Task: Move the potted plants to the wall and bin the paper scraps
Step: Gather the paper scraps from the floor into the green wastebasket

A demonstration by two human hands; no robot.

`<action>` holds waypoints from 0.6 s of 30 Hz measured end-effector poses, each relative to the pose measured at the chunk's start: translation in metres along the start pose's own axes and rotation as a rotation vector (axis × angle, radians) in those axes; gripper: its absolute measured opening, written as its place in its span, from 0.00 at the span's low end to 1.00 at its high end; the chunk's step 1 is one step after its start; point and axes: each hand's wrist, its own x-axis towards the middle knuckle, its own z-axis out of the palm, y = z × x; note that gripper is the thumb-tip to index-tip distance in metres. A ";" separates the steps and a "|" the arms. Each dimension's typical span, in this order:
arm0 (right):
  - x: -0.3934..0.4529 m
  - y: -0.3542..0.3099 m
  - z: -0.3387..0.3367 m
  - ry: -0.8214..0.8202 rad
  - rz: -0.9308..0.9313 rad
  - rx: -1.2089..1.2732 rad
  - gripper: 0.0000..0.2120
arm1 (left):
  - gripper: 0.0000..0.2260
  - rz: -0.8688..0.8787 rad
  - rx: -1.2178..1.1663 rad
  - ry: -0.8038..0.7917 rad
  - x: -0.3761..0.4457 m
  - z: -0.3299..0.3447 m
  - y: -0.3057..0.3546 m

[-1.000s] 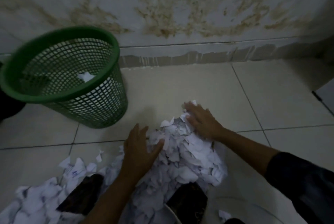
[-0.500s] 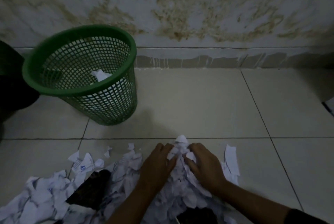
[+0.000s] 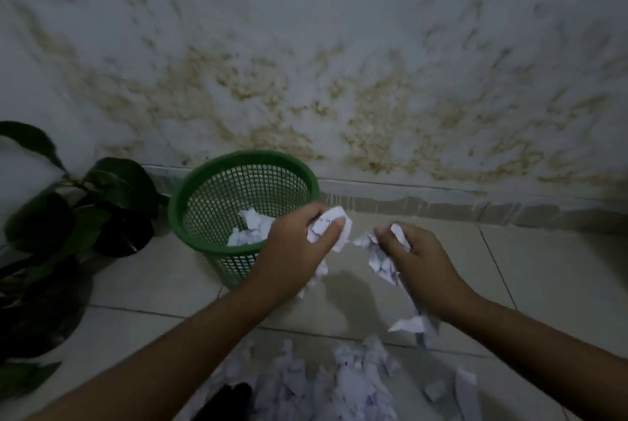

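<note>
My left hand [image 3: 292, 250] grips a bunch of white paper scraps [image 3: 328, 227] just right of the green mesh bin [image 3: 204, 217]. My right hand [image 3: 421, 261] grips a second bunch of paper scraps [image 3: 380, 256], with some pieces dangling below it. Both hands are raised above the floor, close together. White scraps lie inside the bin [image 3: 251, 228]. A heap of loose paper scraps [image 3: 339, 383] covers the floor tiles below my arms. Potted plants [image 3: 112, 203] with dark leaves stand at the left beside the bin, near the wall.
A stained white wall [image 3: 339, 81] with a tiled skirting runs behind the bin. Pale floor tiles [image 3: 543, 267] stretch to the right. A dark object [image 3: 227, 400] pokes out of the scrap heap at the bottom edge.
Both hands have closed on handfuls of scraps and lifted them off the heap toward the bin. The view tilted up and turned left, bringing the plants into sight.
</note>
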 end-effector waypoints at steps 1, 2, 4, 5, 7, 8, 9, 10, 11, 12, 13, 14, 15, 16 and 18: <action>0.010 -0.020 0.002 -0.007 -0.007 0.012 0.19 | 0.10 -0.024 -0.056 0.007 0.008 -0.012 0.006; 0.021 -0.039 0.006 -0.010 -0.027 0.020 0.18 | 0.10 -0.040 -0.095 0.026 0.015 -0.023 0.010; 0.044 -0.075 0.022 -0.011 -0.068 0.044 0.16 | 0.11 -0.059 -0.090 0.094 0.029 -0.043 0.010; 0.056 -0.089 0.032 -0.010 -0.080 0.064 0.14 | 0.10 -0.079 -0.089 0.144 0.034 -0.053 0.008; 0.081 -0.109 0.056 0.013 -0.080 0.105 0.14 | 0.10 -0.138 -0.105 0.261 0.045 -0.068 -0.005; 0.093 -0.114 0.069 0.035 -0.071 0.125 0.15 | 0.12 -0.175 -0.098 0.320 0.050 -0.075 -0.013; 0.105 -0.117 0.081 0.061 -0.054 0.148 0.16 | 0.14 -0.212 -0.085 0.373 0.055 -0.081 -0.022; 0.115 -0.119 0.094 0.094 -0.030 0.168 0.18 | 0.16 -0.244 -0.081 0.419 0.059 -0.087 -0.032; 0.124 -0.119 0.105 0.138 -0.009 0.182 0.18 | 0.16 -0.272 -0.086 0.461 0.063 -0.092 -0.042; 0.130 -0.119 0.115 0.187 0.004 0.196 0.19 | 0.16 -0.303 -0.097 0.498 0.066 -0.095 -0.051; 0.134 -0.117 0.123 0.234 0.010 0.212 0.19 | 0.15 -0.335 -0.115 0.529 0.068 -0.097 -0.058; 0.136 -0.115 0.130 0.273 0.012 0.225 0.19 | 0.14 -0.364 -0.132 0.543 0.069 -0.099 -0.064; 0.136 -0.111 0.135 0.297 0.013 0.230 0.19 | 0.13 -0.379 -0.136 0.524 0.069 -0.099 -0.067; 0.136 -0.106 0.138 0.296 0.011 0.219 0.18 | 0.13 -0.384 -0.136 0.463 0.069 -0.099 -0.069; 0.136 -0.097 0.143 0.209 0.008 0.148 0.15 | 0.11 -0.416 -0.162 0.266 0.067 -0.100 -0.074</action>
